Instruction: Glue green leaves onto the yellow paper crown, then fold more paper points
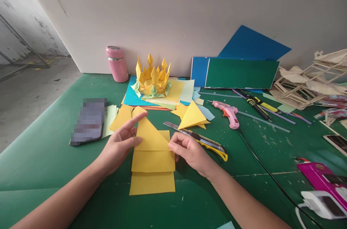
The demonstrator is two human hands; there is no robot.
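A yellow paper sheet [148, 135], folded to a slanted edge, lies over other yellow paper sheets [152, 183] in front of me. My right hand [189, 151] pinches its lower right corner between thumb and fingers. On its left side rests my left hand [119, 146], index finger stretched along the top and thumb on the paper, the two apart. A utility knife [206, 140] with its blade out lies just beyond my right hand. Folded yellow paper triangles [193, 115] are behind the knife.
A yellow paper crown [153, 81] stands on stacked coloured paper. A pink bottle [117, 64] and a phone [90, 120] are to the left. On the right lie a pink glue gun [229, 113] with a trailing cord, a wooden stick model [306, 81] and a magenta power bank [322, 178].
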